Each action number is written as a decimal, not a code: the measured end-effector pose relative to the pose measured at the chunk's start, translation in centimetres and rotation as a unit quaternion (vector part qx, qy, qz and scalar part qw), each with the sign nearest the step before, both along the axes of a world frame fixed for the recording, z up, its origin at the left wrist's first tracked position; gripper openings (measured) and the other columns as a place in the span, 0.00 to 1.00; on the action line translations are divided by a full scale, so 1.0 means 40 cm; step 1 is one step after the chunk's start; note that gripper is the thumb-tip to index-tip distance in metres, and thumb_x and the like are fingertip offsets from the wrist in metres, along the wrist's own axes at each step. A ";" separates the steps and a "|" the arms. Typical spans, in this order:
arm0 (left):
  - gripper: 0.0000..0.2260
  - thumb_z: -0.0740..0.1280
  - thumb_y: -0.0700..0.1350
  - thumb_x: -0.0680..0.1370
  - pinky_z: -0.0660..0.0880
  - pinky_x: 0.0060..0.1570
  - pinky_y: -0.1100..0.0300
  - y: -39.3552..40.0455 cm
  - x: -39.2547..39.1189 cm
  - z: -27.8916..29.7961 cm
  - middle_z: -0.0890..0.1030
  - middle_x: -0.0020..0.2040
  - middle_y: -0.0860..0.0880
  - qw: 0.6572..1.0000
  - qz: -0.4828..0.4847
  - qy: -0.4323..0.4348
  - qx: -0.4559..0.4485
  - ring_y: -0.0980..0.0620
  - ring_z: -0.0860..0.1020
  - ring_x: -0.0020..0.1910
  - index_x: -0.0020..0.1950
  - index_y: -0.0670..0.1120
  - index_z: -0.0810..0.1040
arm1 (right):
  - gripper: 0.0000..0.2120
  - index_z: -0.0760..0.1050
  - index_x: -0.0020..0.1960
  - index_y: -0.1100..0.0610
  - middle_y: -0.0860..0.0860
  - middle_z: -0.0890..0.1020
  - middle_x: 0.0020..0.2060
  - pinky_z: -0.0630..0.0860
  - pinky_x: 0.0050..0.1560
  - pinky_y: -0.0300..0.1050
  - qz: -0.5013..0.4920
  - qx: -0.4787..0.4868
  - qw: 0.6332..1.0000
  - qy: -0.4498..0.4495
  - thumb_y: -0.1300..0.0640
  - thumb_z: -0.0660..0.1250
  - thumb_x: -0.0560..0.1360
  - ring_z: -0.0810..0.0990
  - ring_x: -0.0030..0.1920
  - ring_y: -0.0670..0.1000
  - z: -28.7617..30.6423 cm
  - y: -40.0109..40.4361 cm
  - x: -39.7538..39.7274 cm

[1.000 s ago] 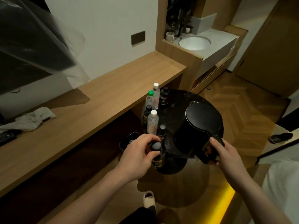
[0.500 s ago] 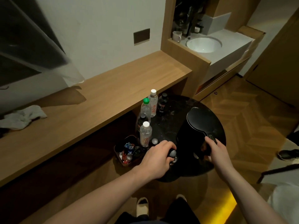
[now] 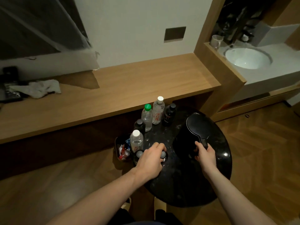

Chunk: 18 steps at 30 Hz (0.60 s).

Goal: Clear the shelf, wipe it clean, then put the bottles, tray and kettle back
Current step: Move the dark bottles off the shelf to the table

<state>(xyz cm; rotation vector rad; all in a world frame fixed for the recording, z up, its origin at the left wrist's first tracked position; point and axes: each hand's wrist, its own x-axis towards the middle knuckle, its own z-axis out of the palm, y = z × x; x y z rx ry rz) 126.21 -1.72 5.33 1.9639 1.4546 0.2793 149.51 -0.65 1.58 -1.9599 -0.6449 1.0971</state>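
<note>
Head view: I've lowered the black plastic kettle (image 3: 193, 135), handle gripped in my right hand (image 3: 205, 154), and a small grey-capped dark bottle (image 3: 163, 155), fingers of my left hand (image 3: 150, 161) curled round it, onto the round black table (image 3: 203, 184); clearing nearly done.

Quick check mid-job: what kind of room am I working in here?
Most likely a hotel room: a long wooden shelf along the wall, an open washbasin beside it, and a kettle with small bottles on a round black table.

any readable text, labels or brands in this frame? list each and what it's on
Nothing reads cleanly.
Clear bottle with white cap: red vertical characters, too blurred to quote.
Dark bottle: pale label marks, illegible.
Kettle handle: small white print, too small.
Packets in the tray: colours only.
</note>
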 end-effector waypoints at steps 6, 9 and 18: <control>0.18 0.69 0.34 0.78 0.72 0.43 0.74 -0.011 0.023 -0.020 0.73 0.59 0.56 0.999 0.055 -0.001 -0.004 0.54 0.79 0.55 0.60 0.54 0.72 | 0.08 0.80 0.54 0.49 0.51 0.83 0.45 0.80 0.55 0.57 0.032 0.004 0.999 -0.012 0.46 0.67 0.79 0.83 0.48 0.54 -0.032 0.158 0.075; 0.17 0.69 0.35 0.78 0.75 0.47 0.65 -0.045 0.025 -0.032 0.73 0.58 0.56 0.998 0.066 0.014 0.006 0.54 0.79 0.53 0.59 0.54 0.72 | 0.08 0.79 0.55 0.51 0.51 0.82 0.45 0.79 0.55 0.55 0.043 0.005 0.999 -0.014 0.48 0.66 0.80 0.81 0.47 0.52 -0.038 0.229 0.095; 0.20 0.67 0.33 0.76 0.70 0.43 0.69 -0.105 0.022 -0.082 0.73 0.58 0.57 0.992 0.107 0.046 -0.038 0.54 0.79 0.52 0.61 0.54 0.72 | 0.11 0.78 0.61 0.52 0.52 0.82 0.50 0.79 0.56 0.52 0.053 -0.007 0.999 0.012 0.50 0.67 0.81 0.81 0.52 0.53 -0.083 0.358 0.126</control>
